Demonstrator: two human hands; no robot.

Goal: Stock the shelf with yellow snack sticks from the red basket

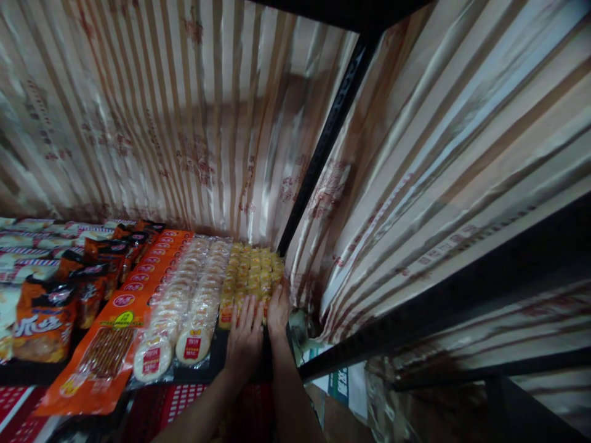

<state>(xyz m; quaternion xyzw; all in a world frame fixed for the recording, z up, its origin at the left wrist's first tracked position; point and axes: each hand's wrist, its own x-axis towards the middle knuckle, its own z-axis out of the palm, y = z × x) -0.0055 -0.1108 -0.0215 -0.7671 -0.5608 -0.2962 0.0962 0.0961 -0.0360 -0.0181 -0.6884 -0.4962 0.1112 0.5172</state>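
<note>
Rows of small yellow wrapped snack packets point(252, 271) stand packed together at the right end of a dark shelf. Against their front face rests my left hand point(244, 335), its fingers stretched out and a little apart. My right hand point(278, 311) lies along their right side with the fingers extended upward; part of them is hidden by the angle. Neither hand is wrapped round a packet. Just left of the hands are two rows of round white rice crackers point(191, 346) in clear wrappers.
Farther left lie orange packs of stick snacks point(106, 354), orange-and-black snack bags point(46, 323) and white packets point(28, 271). A dark metal post point(323, 147) rises behind the packets. Patterned sheeting point(194, 123) covers the back. Red baskets point(184, 400) show below the shelf.
</note>
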